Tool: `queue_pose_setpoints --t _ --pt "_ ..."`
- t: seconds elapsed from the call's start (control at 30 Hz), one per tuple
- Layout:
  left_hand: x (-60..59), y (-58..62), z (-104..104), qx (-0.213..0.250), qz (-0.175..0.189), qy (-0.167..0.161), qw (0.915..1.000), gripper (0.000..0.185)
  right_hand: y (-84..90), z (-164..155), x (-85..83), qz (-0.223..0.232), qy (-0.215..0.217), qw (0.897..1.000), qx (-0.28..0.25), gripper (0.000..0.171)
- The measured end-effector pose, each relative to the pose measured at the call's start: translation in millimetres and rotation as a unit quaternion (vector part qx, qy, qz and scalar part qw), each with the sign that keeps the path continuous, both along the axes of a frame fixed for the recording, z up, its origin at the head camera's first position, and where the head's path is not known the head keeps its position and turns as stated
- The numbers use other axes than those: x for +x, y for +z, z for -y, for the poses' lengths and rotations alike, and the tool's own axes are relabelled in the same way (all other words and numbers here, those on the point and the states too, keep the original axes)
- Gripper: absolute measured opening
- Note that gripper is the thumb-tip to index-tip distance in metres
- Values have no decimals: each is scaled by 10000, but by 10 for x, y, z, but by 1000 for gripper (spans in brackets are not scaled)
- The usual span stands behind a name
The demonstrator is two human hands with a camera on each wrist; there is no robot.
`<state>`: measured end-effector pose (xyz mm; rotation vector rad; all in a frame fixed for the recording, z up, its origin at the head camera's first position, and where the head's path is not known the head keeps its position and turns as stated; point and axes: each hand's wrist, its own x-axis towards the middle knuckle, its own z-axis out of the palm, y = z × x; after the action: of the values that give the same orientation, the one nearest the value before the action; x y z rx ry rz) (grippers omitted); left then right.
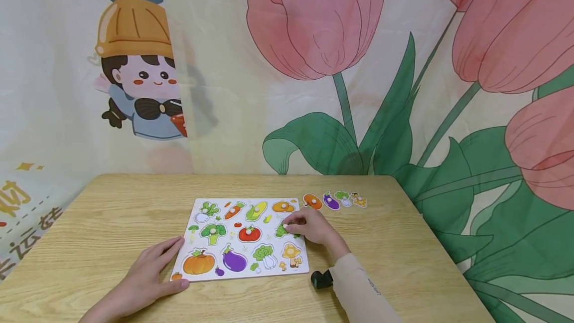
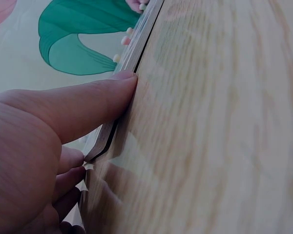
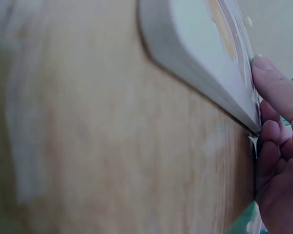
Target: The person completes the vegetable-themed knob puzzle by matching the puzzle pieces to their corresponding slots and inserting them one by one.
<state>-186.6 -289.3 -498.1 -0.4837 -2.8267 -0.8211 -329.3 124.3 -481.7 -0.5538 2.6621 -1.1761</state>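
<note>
A white vegetable puzzle board lies on the table. My left hand rests at its near left corner, fingers along the left side; the thumb touches the near edge in the left wrist view. My right hand pinches the small knob of a green vegetable piece at the board's right side and partly hides it. Knobbed pieces sit in the board, among them a carrot, corn, broccoli and tomato. The near row shows pictures without knobs, including an eggplant.
Beyond the board's far right corner, loose knobbed pieces lie in a row: pumpkin, eggplant, bok choy and mushroom. A black device is at the right wrist. A printed curtain hangs behind the wooden table.
</note>
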Motion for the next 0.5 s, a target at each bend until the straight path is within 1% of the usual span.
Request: queue_pose_setpoints --t 0.17,0.4,0.5 --pt "2 -9 3 25 41 15 10000 99 3 -19 2 -15 69 10000 -35 14" --pt "-10 -38 14 -33 -97 3 9999 98 -36 -47 -16 92 82 9996 -238 16" --pt "-20 -47 18 -10 -95 -2 10000 98 -42 -59 -20 112 107 9995 -284 17"
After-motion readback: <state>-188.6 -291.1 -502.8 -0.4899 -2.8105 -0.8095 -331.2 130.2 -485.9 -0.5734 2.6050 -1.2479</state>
